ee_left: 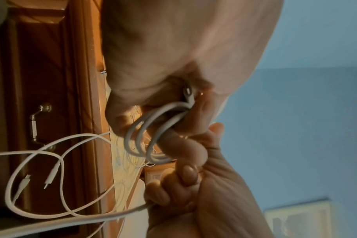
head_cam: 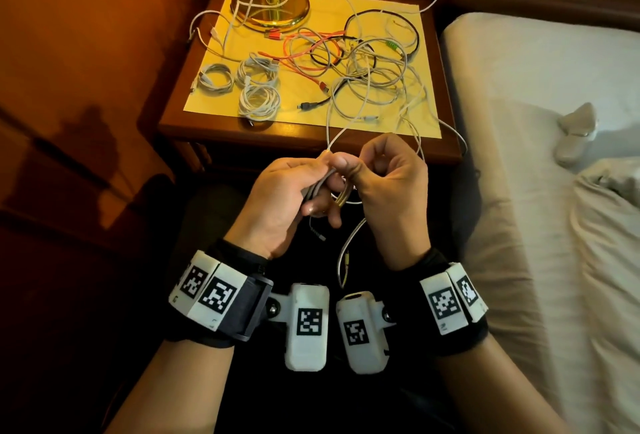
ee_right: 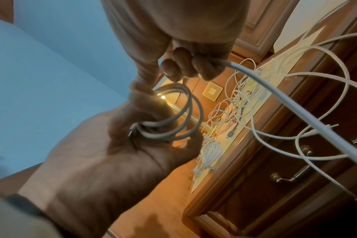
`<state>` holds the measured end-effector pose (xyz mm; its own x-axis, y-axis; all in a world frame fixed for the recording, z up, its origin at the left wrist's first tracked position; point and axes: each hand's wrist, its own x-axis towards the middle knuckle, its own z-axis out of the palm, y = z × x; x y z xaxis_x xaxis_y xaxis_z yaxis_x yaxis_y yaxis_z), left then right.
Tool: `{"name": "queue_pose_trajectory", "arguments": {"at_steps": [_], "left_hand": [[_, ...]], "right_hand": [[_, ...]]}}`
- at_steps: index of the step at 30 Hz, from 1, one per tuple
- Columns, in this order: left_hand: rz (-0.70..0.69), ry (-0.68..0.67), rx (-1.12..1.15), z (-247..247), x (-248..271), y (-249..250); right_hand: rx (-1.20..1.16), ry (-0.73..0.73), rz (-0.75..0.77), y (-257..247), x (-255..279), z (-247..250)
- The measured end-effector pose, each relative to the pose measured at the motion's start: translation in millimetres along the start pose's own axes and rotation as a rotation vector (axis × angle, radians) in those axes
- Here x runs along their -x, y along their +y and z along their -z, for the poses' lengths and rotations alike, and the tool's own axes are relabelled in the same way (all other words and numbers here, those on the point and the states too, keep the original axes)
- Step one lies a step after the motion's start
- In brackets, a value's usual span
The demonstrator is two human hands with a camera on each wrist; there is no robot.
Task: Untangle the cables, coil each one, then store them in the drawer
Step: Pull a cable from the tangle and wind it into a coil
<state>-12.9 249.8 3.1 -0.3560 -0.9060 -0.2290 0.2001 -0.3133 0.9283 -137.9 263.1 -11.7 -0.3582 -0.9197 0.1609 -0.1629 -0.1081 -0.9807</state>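
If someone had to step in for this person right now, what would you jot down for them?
Left hand: holds a few finished loops of a white cable, its plug tucked against the palm.
Right hand: grips the same cable's free length, feeding the next loop.
Nightstand: three coiled white cables lie at the front left; a tangle of white, pink and black cables covers the rest, some draped round the lamp base.
Done: three coils, a fourth begun.
Left: finish this coil, untangle and coil the others, then put all in the drawer, which looks closed.
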Motion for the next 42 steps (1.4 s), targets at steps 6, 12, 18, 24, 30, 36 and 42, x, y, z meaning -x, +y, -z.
{"name": "queue_pose_trajectory", "arguments": {"at_steps": [6,12,18,24,30,36,42], "left_hand": [[0.067,0.063,0.19,11,-5,-2],[0.01,0.176,0.441,38,-8,14],[-0.034,0.312,0.47,48,-11,15],[-0.084,0.388,0.546,50,-16,16],[-0.176,0.423,0.234,47,-15,11],[-0.202,0.398,-0.08,40,-19,2],[-0.17,0.299,-0.338,24,-14,-5]], "right_hand": [[-0.201,-0.143,-0.112,3,2,3],[-0.285,-0.197,-0.263,16,2,24],[-0.215,-0.121,-0.354,25,-5,27],[0.125,-0.062,-0.296,37,-9,19],[0.376,-0.197,-0.206,38,-4,14],[0.324,-0.52,-0.186,11,-6,9],[0.012,-0.429,-0.11,-6,-7,8]]}}
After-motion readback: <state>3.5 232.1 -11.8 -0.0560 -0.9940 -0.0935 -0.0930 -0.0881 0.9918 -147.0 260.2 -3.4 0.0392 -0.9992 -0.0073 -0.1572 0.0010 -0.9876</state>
